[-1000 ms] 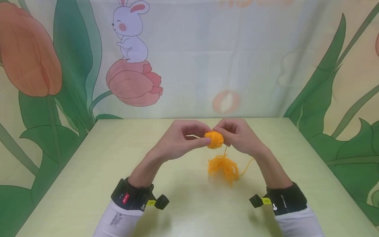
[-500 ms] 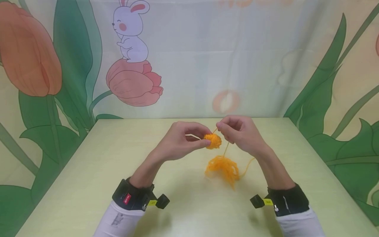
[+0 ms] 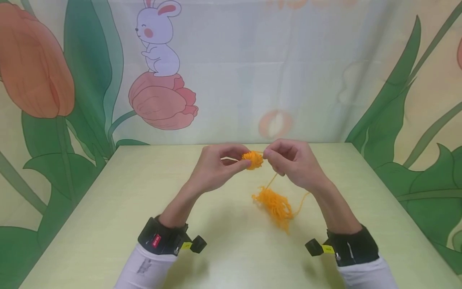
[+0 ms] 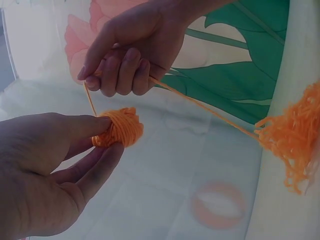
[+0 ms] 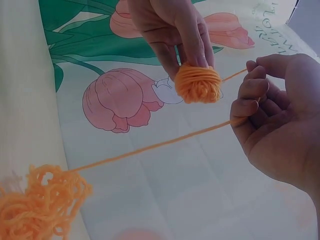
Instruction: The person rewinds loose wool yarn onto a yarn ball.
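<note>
L hand (image 3: 216,168) pinches the yarn ball (image 3: 253,160) btwn thumb & fingertips, up off the table (image 3: 108,224). R hand (image 3: 294,162), just beside, has fingers curled on an orange strand (image 5: 150,147) (looks taut both sides of the fist). It runs from the ball, thru R fingers, down to loose yarn (image 3: 276,204), a tangled clump below. Black band (image 3: 164,237) on L wrist; flower-print cloth (image 3: 231,72) behind.

Nothing could be read surely. Green letters (image 5: 272,27) on the backdrop (image 5: 165,185), at two o'clock in the right wrist view, were unclear; the red tag (image 3: 156,241) on a black wristband (image 3: 167,237), at seven o'clock in the head view, was too small.
</note>
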{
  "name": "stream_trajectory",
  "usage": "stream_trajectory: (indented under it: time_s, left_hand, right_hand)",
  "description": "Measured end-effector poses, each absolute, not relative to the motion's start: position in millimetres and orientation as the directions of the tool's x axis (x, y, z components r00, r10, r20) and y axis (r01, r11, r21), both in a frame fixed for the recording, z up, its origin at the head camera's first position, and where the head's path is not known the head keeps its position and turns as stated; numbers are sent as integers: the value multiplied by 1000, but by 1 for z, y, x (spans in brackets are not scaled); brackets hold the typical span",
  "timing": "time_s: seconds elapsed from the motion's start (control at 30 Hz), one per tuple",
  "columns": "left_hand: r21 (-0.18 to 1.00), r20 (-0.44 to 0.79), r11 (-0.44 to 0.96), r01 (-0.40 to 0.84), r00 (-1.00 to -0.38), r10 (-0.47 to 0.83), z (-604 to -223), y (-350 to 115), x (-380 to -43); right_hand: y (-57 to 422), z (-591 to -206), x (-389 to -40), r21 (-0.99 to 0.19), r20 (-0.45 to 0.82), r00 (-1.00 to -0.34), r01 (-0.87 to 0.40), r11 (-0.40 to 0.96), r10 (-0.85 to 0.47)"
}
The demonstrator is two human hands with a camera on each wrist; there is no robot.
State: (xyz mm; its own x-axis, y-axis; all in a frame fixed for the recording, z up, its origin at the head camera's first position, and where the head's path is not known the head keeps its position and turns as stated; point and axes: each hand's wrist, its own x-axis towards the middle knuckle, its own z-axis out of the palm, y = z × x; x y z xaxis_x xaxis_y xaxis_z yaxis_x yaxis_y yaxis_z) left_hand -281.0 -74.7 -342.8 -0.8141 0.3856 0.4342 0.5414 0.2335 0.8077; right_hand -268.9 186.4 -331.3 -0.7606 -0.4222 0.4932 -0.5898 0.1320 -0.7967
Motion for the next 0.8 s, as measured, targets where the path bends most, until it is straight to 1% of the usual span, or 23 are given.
stream_trajectory:
  time_s: [0.13,0.37,0.5,0.8]
  left_hand:
    - [812,452,232,536,-828,331,-342,-75,-282]
    - [805,504,198,559,-821,269,-342,-77,-284]
    - [808,518,183,559,-824,231,-342,-77,-285]
    - [843,515,63,535,-834,199,-339,-80,-283]
  right_hand:
    - [184,-331,-267,-776,519,-725,-621,105,-453]
    - [181,-332,-266,-775,517,-686,-629,62,-512]
    - [180,-333,-265,-774,503,-682,-629,74,-531]
    - [175,-335,-266,-784,449,-686,-610,116,-573]
